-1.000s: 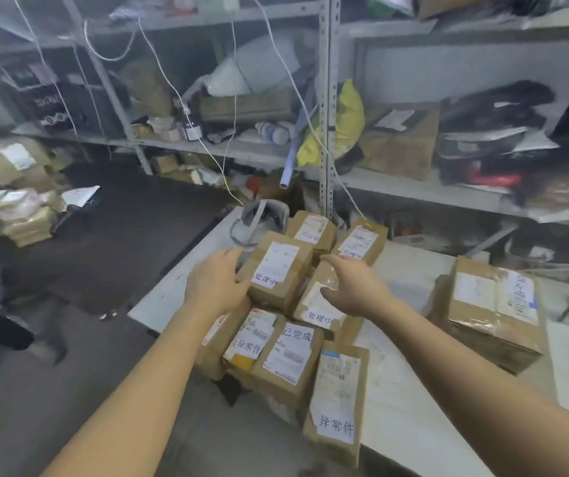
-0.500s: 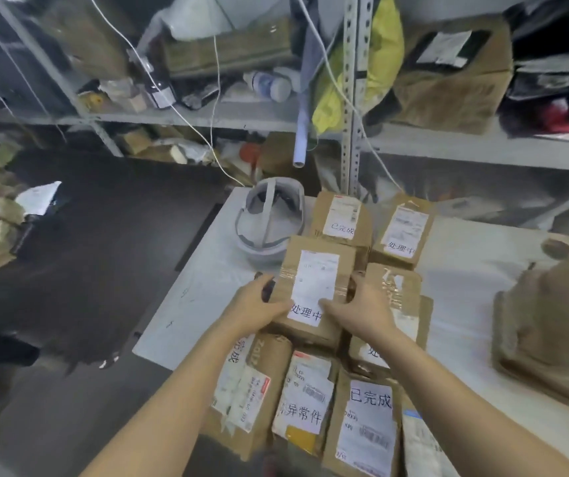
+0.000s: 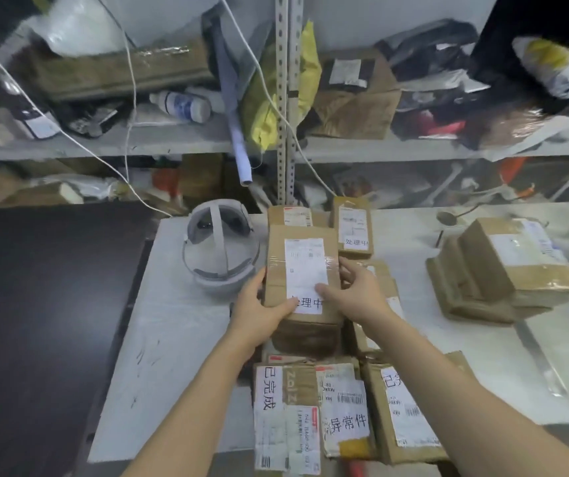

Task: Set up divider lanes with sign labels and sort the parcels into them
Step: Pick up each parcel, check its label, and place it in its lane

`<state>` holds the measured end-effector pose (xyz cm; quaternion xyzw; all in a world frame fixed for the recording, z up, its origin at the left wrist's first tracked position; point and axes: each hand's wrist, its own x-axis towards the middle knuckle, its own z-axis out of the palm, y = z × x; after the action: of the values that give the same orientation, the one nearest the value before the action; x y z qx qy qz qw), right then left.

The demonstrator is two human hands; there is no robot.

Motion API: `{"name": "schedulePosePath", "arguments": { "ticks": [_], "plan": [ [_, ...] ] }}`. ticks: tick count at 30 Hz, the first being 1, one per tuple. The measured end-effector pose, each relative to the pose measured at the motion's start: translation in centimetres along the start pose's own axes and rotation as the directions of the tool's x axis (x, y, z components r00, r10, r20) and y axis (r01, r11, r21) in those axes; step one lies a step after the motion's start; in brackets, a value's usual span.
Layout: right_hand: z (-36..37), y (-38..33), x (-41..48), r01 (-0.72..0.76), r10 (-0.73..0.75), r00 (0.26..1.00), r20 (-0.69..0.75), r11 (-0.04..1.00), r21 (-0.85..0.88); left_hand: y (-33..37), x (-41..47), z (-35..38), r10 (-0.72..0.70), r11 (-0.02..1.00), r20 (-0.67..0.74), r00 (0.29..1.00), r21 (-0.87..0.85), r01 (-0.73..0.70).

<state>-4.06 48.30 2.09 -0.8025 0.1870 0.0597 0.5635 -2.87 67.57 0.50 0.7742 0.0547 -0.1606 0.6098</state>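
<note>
Parcel [image 3: 302, 263] caught from both sides!
Left hand [image 3: 259, 309] grips its nine o'clock edge, right hand [image 3: 358, 294] grips its three o'clock edge, thumbs over the label.

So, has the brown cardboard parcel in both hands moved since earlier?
Yes: the held parcel went up and away, now overlapping the rear parcel next to the white plastic headset.
</note>
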Motion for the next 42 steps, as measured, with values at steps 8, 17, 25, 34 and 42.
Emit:
{"name": "schedulePosePath", "arguments": {
  "ticks": [8, 17, 25, 34, 42],
  "plan": [
    [-4.6, -3.8, -2.5, 0.105, -0.084, 0.988, -0.130, 0.981, 0.164, 5.9, -0.3, 1.2, 0.219, 0.975, 0.002, 0.976, -0.038, -0.219],
    [-13.4, -4.1, -5.9, 0.204, -0.158, 0.971, -0.179, 0.940, 0.274, 12.2, -3.3, 7.1, 0.359, 0.933, 0.030, 0.933, -0.047, -0.357],
    [-25.8, 0.4, -9.6, 0.275, -0.217, 0.951, -0.222, 0.920, 0.278, 15.6, -8.4, 19.2, 0.406, 0.914, 0.039, 0.913, -0.018, -0.405],
    [-41.8, 5.6, -12.4, 0.371, -0.316, 0.925, -0.211, 0.870, 0.324, 19.3, -14.1, 34.6, 0.468, 0.883, 0.060, 0.882, 0.019, -0.470],
    [-53.1, 9.9, -9.2, 0.278, -0.224, 0.950, -0.218, 0.924, 0.263, 20.7, -11.3, 47.5, 0.395, 0.918, 0.142, 0.907, -0.058, -0.391]
  ]
}}
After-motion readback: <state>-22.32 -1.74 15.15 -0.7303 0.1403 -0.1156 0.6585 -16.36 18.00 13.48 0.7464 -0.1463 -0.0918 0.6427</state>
